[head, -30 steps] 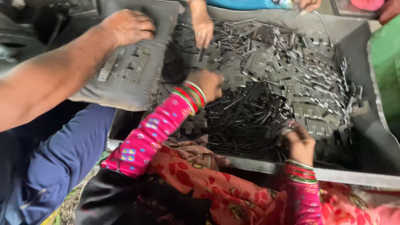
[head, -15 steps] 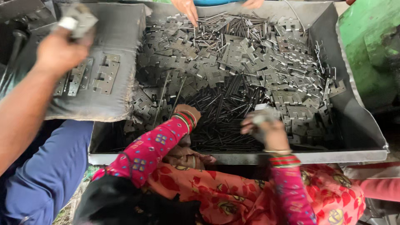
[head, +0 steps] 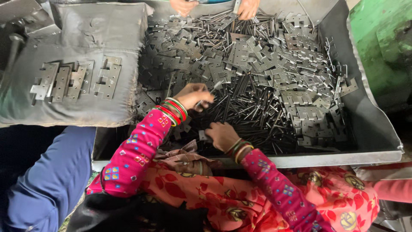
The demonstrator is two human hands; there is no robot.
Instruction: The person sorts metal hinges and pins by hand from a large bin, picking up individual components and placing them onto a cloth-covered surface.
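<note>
Large grey metal tray (head: pixel 369 129) fills the centre of the view, heaped with flat notched hinge plates (head: pixel 266 64) toward 12 and 2 o'clock and a dark bed of thin steel pins (head: pixel 240 107) at the middle.

Left hand (head: pixel 194 95), pink patterned sleeve and red-green bangles at the wrist, sits over the pins just left of centre. Fingers pinched narrow around a small metal piece, probably a pin; exact piece too small to tell.

Right hand (head: pixel 221 135) lies at 6 o'clock of the left, near it, knuckles up, fingers curled down into the pins by a small plate. Whether it grips anything, cannot tell.

At 9 o'clock, a grey padded cushion (head: pixel 86 34) carries a row of assembled hinges (head: pixel 75 79), laid flat side by side.

At 12 o'clock, two other hands (head: pixel 214 6) of a second person reach into the far edge of the tray.

At 7 o'clock, a blue-clad leg (head: pixel 51 180). Green painted surface (head: pixel 382 43) at 2 o'clock.
</note>
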